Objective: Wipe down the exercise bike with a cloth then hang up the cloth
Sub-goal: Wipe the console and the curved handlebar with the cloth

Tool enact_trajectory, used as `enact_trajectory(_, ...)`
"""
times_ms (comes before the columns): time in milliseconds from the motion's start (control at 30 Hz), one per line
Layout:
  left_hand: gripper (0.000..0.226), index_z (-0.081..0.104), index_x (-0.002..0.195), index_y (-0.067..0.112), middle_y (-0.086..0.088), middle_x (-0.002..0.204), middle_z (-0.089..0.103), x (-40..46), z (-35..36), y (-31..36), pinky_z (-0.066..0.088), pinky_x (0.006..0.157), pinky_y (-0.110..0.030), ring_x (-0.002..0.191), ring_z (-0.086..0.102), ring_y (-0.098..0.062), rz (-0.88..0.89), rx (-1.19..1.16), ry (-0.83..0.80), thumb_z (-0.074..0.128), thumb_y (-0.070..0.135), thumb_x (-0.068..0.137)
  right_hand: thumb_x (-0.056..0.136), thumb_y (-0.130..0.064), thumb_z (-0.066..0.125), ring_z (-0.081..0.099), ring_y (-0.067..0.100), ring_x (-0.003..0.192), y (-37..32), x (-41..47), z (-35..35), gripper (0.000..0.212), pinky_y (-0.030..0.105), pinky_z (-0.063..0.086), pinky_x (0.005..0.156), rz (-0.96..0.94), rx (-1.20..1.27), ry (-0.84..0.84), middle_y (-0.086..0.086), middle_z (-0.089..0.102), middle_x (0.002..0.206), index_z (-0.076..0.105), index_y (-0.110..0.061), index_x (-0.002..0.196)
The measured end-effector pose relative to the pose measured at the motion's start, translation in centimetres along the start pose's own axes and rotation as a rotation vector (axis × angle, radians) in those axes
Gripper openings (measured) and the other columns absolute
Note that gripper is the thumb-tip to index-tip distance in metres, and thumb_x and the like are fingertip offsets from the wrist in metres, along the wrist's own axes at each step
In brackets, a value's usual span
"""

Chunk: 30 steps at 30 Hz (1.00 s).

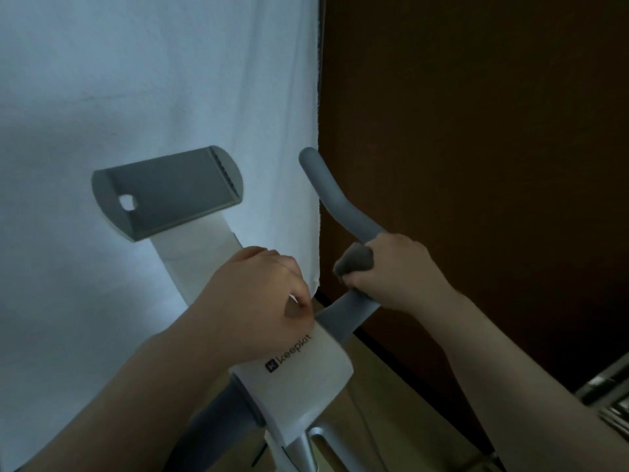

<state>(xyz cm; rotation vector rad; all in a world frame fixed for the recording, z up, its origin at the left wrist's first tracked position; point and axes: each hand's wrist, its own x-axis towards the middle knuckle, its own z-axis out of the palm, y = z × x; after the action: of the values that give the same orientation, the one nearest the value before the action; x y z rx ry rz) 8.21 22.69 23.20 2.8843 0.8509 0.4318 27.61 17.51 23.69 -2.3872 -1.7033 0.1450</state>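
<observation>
cloth (354, 264): grey, bunched in right hand (401, 274) clamped around right handlebar (337, 206) | left hand (258, 301): fingers curled, steadying white bike stem (303, 373), gripping nothing | feel: soft, light, crushable; best kept wadded in palm

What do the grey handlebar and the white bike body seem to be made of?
Handlebar: probably foam or soft rubber, since it looks matte with no glare. White bike body: likely hard plastic, smooth, with a printed logo. The dim light leaves both uncertain.

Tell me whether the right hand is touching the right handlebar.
Touching. The head view shows the right hand curled round the handlebar, pressing a grey cloth against it.
</observation>
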Motion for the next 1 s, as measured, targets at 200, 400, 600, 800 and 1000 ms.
enact_trajectory(200, 0.023, 0.071, 0.088, 0.034, 0.017, 0.097, 0.061, 0.2, -1.2, -0.7, 0.042, 0.084, -0.022, 0.089, 0.055, -0.007, -0.106, 0.098, 0.050, 0.049, 0.038, 0.085, 0.083, -0.045, 0.068, 0.054, 0.005, 0.079, -1.6, -2.5, 0.6, 0.030, 0.021, 0.047, 0.071, -0.114, 0.301, -0.070, -0.007, 0.054, 0.086, 0.061, -0.018, 0.092)
enact_trajectory(400, 0.021, 0.072, 0.086, 0.032, 0.012, 0.098, 0.064, 0.2, -0.7, -0.2, 0.040, 0.083, -0.025, 0.089, 0.057, -0.010, -0.158, 0.048, 0.135, 0.051, 0.030, 0.085, 0.081, -0.036, 0.072, 0.054, 0.003, 0.084, -2.8, -5.8, 2.9, 0.018, 0.030, 0.050, 0.079, -0.195, 0.487, 0.236, -0.019, 0.050, 0.085, 0.060, -0.049, 0.080)
enact_trajectory(600, 0.030, 0.072, 0.095, 0.030, 0.010, 0.101, 0.064, 0.0, 0.1, 0.7, 0.038, 0.082, -0.023, 0.090, 0.056, -0.011, -0.167, 0.024, 0.137, 0.042, 0.028, 0.091, 0.085, -0.049, 0.063, 0.054, 0.008, 0.084, -2.0, -3.9, 2.6, 0.024, 0.028, 0.047, 0.076, -0.061, 0.207, 0.170, -0.009, 0.054, 0.093, 0.063, -0.028, 0.097)
enact_trajectory(800, 0.029, 0.071, 0.100, 0.028, 0.008, 0.099, 0.063, 0.1, -0.1, 1.0, 0.031, 0.076, -0.022, 0.088, 0.055, -0.011, -0.168, 0.015, 0.128, 0.044, 0.024, 0.091, 0.084, -0.046, 0.063, 0.062, 0.018, 0.082, -3.7, -3.0, 0.4, 0.032, 0.039, 0.046, 0.084, -0.046, 0.315, -0.212, 0.003, 0.065, 0.085, 0.066, -0.015, 0.091)
enact_trajectory(1000, 0.030, 0.071, 0.100, 0.031, 0.009, 0.102, 0.064, 0.0, 0.0, 0.6, 0.034, 0.077, -0.020, 0.091, 0.056, -0.009, -0.180, -0.005, 0.091, 0.044, 0.026, 0.090, 0.088, -0.055, 0.051, 0.050, 0.006, 0.086, -3.1, -6.5, 2.2, 0.031, 0.028, 0.031, 0.081, -0.141, 0.200, 0.080, -0.010, 0.050, 0.094, 0.061, -0.030, 0.104)
